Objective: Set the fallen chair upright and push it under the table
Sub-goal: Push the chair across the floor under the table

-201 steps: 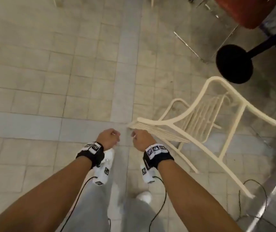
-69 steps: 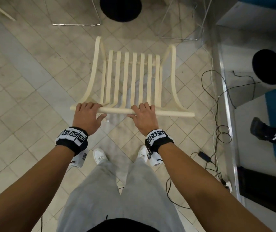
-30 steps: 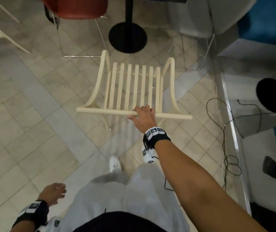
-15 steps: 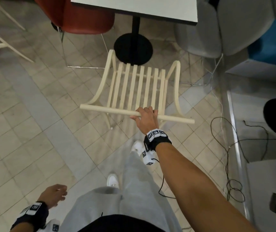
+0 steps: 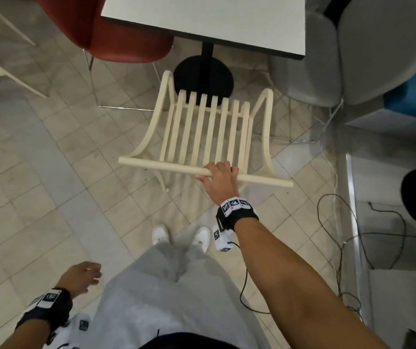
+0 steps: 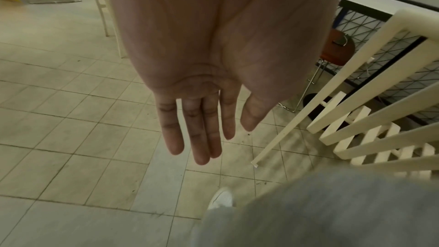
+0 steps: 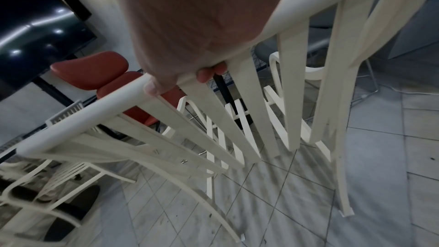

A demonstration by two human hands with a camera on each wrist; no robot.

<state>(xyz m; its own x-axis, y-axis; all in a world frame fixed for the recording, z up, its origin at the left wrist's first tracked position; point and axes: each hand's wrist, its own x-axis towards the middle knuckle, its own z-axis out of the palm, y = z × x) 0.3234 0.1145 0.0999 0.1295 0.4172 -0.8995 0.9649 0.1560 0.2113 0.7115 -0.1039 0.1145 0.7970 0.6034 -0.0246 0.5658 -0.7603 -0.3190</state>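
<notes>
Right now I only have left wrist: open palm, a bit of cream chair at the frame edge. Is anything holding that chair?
Observer: Yes. The right hand grips the cream chair by its top rail, fingers curled over it.
Operator: Is it up on its legs?
Observer: Upright in the head view, seat towards the table.
Operator: Under the table yet?
Observer: Not yet. The whole seat shows, none of it hidden by the tabletop; its front just reaches the black pedestal base.
Operator: Anything flanking the gap?
Observer: A red chair to the left of it, a grey chair to the right.
</notes>
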